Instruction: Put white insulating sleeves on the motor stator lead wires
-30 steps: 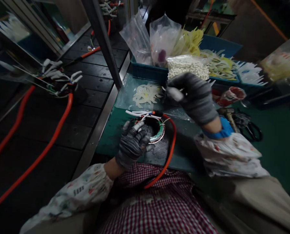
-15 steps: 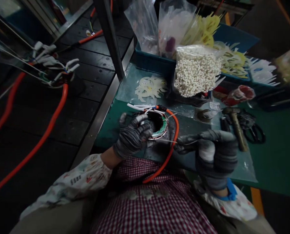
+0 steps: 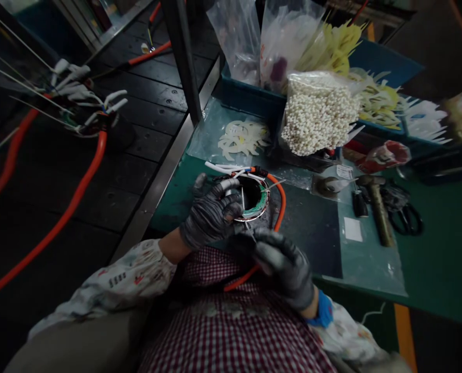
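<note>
Presently on the bench, itemised:

Wound ring (image 3: 254, 199), green-edged, with white leads and an orange cable (image 3: 279, 207) running off it; it sits at the near edge of the green table (image 3: 441, 259), just in front of the person.

Left hand (image 3: 211, 215), gloved: closed over the ring's left rim, steadying it.

Right hand (image 3: 281, 261), gloved: just beside the ring's near edge, fingers pinched together, apparently on a thin wire or small piece standing up into the ring; what exactly it grips cannot be told.

Progress, as a judgement: leads are already sleeved and the cable attached, so the ring looks part-finished, with fitting work at its bore under way.

Also present: bag of white beads (image 3: 318, 111), blue bin (image 3: 250, 98) with plastic bags, pale cut shapes (image 3: 242, 139), hammer (image 3: 378, 204), scissors (image 3: 405, 215), and a second cabled ring (image 3: 99, 122) well apart on the dark surface to the left.
</note>
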Available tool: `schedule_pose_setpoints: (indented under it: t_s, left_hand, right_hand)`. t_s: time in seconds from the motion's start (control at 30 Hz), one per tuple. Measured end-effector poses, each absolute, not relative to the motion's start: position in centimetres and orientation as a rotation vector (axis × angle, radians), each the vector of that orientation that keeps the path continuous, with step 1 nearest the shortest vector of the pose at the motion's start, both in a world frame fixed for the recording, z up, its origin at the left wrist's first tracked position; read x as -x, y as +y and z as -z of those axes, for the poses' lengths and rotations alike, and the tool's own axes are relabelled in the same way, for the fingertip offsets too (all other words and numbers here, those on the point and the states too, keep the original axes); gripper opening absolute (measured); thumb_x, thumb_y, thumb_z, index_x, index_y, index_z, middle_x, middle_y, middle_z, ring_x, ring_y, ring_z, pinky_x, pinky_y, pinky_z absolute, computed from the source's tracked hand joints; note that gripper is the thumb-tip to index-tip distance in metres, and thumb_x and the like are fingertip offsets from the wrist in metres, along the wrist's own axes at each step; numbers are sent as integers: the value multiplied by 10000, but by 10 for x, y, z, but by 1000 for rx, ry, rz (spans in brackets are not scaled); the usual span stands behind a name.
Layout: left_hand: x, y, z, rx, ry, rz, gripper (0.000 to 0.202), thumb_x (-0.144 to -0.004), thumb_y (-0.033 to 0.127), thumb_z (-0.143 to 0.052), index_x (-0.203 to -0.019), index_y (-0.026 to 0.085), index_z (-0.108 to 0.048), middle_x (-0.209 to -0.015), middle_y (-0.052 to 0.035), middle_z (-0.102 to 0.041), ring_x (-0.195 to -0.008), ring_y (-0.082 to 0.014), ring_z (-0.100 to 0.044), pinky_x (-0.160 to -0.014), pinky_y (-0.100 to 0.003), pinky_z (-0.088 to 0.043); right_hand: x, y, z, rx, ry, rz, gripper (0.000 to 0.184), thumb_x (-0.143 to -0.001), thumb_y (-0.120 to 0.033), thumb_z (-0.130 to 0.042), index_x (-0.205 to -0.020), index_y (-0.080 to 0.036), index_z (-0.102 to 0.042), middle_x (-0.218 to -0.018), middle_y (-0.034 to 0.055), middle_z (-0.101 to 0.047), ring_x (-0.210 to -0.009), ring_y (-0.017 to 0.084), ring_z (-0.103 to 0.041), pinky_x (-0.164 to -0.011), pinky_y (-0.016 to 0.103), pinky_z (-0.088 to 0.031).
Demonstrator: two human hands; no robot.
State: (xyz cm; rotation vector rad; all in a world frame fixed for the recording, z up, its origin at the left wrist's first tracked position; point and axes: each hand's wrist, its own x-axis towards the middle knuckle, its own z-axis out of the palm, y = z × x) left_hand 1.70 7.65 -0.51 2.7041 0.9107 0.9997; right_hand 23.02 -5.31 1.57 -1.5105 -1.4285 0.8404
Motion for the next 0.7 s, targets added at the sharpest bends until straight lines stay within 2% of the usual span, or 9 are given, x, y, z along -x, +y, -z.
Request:
schedule_pose_setpoints:
  t_s: [0.07,0.13,0.2,0.27,0.37,0.47,0.57,0.7]
  left_hand:
    - [-14,80,6,-2656,855,-979,158,-988,405,-766,-1018,254,-729,-1253,-39,-847,-1479,-357,-633,-1394,-724,45]
    - [-12,84,8,-2621,786,-980,154,-1002,410,-760,-1050,263,-753,-1308,-33,-834,-1518,-352,-599,-1403,-722,-35]
    - [-11,88,13,-2621,732,-1024,147,-1001,403,-776,-1068,272,-773,-1269,-29,-845,-1524,-344,-594,-1406,-712,-103]
    - [-11,90,17,-2616,700,-1103,146,-997,391,-791,-1079,270,-781,-1195,-30,-858,-1515,-347,-602,-1404,-723,-98]
    - [-14,90,21,-2624,700,-1118,135,-982,383,-822,-1024,264,-775,-1135,-23,-862,-1501,-362,-613,-1402,-733,4]
    - [-16,89,21,-2662,722,-1084,120,-973,375,-832,-1026,285,-774,-1164,-10,-862,-1496,-361,-616,-1404,-720,42]
    - [-16,88,18,-2664,697,-1105,136,-997,384,-794,-1092,289,-776,-1195,-29,-858,-1508,-369,-606,-1400,-745,-43]
    - [-13,89,15,-2632,709,-1025,112,-1003,365,-775,-1028,256,-788,-1228,-50,-847,-1523,-380,-595,-1379,-743,-227]
  right_hand:
    - [-229,-29,-12,1510,-1528,-693,206,-928,-372,-843,-1123,-307,-822,-1001,51,-857,-874,286,-840,-765,391,-702]
    - [-229,-7,-12,1549,-1630,-520,307,-949,-402,-826,-1231,-284,-800,-1052,78,-863,-889,296,-843,-765,399,-695]
    - [-228,11,-16,1604,-1720,-407,330,-1004,-400,-758,-1299,-255,-791,-1071,102,-875,-897,307,-846,-774,406,-688]
    - [-226,25,-19,1591,-1809,-372,259,-1031,-375,-708,-1213,-238,-830,-1044,107,-883,-899,310,-848,-790,406,-683]
    - [-225,37,-22,1454,-1690,-546,181,-1028,-352,-702,-1021,-246,-848,-950,68,-880,-856,272,-841,-800,384,-684]
    - [-230,42,-27,1342,-1452,-826,231,-1061,-420,-679,-1017,-272,-850,-971,26,-884,-886,238,-844,-826,375,-698]
    - [-238,40,-35,1256,-1464,-1016,181,-1020,-411,-740,-1057,-287,-867,-1040,14,-890,-967,247,-846,-888,405,-705]
    - [-243,38,-40,1274,-1505,-981,84,-895,-235,-804,-958,-264,-852,-877,-6,-858,-757,201,-786,-695,334,-664]
